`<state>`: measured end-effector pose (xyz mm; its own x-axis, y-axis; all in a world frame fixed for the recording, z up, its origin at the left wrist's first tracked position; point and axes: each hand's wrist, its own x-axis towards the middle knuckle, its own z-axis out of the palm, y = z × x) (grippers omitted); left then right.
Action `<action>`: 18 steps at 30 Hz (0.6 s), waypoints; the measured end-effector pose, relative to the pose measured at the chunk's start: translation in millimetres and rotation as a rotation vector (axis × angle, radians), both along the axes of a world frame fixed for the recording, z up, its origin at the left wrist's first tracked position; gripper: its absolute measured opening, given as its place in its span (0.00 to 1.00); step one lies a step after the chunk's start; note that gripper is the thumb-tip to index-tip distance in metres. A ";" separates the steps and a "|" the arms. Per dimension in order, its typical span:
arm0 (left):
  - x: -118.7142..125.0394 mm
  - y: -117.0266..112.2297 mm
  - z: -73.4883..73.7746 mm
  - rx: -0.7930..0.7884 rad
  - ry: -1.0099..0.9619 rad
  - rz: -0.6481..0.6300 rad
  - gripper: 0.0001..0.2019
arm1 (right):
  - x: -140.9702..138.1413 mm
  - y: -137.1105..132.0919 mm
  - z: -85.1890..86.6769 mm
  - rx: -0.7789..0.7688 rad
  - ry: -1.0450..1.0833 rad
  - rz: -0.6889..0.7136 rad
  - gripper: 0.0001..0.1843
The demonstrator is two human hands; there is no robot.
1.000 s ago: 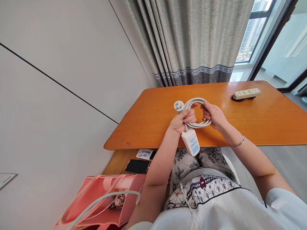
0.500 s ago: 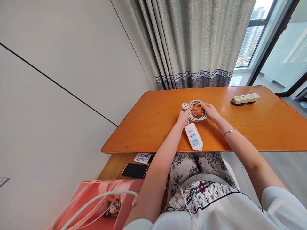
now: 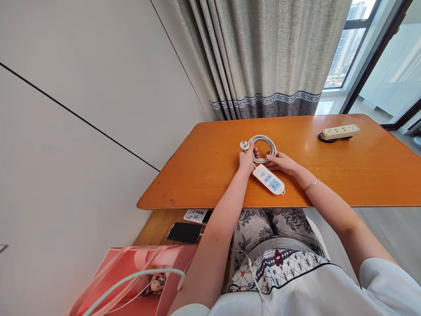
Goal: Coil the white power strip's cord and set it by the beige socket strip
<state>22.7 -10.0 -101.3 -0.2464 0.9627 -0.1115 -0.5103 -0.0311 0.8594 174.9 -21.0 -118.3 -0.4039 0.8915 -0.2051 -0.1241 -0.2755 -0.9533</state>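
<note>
A white power strip (image 3: pixel 269 179) with blue socket faces lies on the table, tilted to the lower right. Its coiled power cord (image 3: pixel 273 143) forms a ring above it. My left hand (image 3: pixel 247 158) is closed around the left side of the coil, just beneath the round white plug (image 3: pixel 244 145). At the lower right of the ring is my right hand (image 3: pixel 282 163), with its thumb over the cord and its other fingers below, partly hidden by the strip and coil.
Toward the right back of the orange wooden table (image 3: pixel 197 175) lies a cream power strip (image 3: pixel 340 131) with a black cord. Below the table's left front are a phone (image 3: pixel 184 232), a printed card (image 3: pixel 195 215) and a pink bag (image 3: pixel 131 281). A curtain (image 3: pixel 263 52) hangs behind.
The coil and plug have shifted left. My right hand has slid down the ring's right side. The white strip has swung its lower end to the right, away from the table edge.
</note>
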 end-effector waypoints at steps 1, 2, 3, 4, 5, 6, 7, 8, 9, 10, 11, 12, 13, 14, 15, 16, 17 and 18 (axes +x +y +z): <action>-1.8 0.2 0.6 0.008 -0.026 0.029 0.10 | -0.7 -3.2 0.5 0.007 -0.003 0.051 0.27; -3.5 0.6 1.2 0.017 -0.053 0.057 0.09 | -1.2 -6.0 1.0 0.022 -0.018 0.103 0.31; -5.2 1.0 1.7 0.026 -0.079 0.084 0.09 | -1.4 -8.3 1.7 0.042 -0.052 0.152 0.34; -6.9 1.7 2.1 0.032 -0.103 0.113 0.08 | -1.2 -10.1 2.5 0.066 -0.108 0.203 0.36; -8.5 2.6 2.3 0.034 -0.123 0.144 0.08 | -0.7 -11.5 3.6 0.096 -0.181 0.257 0.36; -9.9 3.8 2.3 0.034 -0.141 0.177 0.09 | 0.2 -12.7 5.0 0.131 -0.263 0.314 0.34; -11.3 5.1 2.0 0.032 -0.154 0.210 0.10 | 1.5 -13.7 6.8 0.174 -0.345 0.374 0.31; -12.6 6.5 1.3 0.032 -0.161 0.237 0.11 | 3.0 -14.8 9.1 0.227 -0.422 0.426 0.27; -13.7 8.0 0.4 0.035 -0.159 0.260 0.12 | 4.7 -16.0 11.7 0.287 -0.494 0.466 0.24; -14.7 9.5 -0.8 0.042 -0.148 0.278 0.13 | 6.5 -17.4 14.5 0.350 -0.564 0.492 0.23; -15.6 10.9 -2.2 0.050 -0.127 0.292 0.13 | 8.4 -19.1 17.5 0.416 -0.632 0.498 0.23; -16.2 12.4 -3.7 0.055 -0.097 0.305 0.14 | 10.2 -20.9 20.5 0.482 -0.704 0.489 0.24; -16.8 13.8 -5.2 0.055 -0.063 0.315 0.14 | 12.1 -22.7 23.4 0.546 -0.778 0.472 0.26; -17.2 15.1 -6.6 0.051 -0.026 0.318 0.14 | 14.0 -24.5 26.1 0.607 -0.848 0.448 0.28; -17.6 16.5 -7.8 0.040 0.012 0.314 0.14 | 15.9 -25.9 28.5 0.669 -0.904 0.420 0.29; -18.1 17.7 -8.8 0.024 0.049 0.302 0.13 | 17.8 -26.9 30.7 0.731 -0.934 0.383 0.29; -18.6 18.9 -9.7 0.007 0.083 0.281 0.13 | 19.8 -27.3 32.5 0.785 -0.928 0.340 0.29; -19.2 19.8 -10.3 -0.010 0.110 0.256 0.12 | 21.8 -27.2 34.1 0.823 -0.876 0.285 0.29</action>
<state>3.5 9.7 -111.6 -0.4926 0.8666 -0.0802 -0.3908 -0.1380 0.9101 196.8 -48.2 -84.2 -0.6138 0.7857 0.0766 0.6093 0.5331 -0.5870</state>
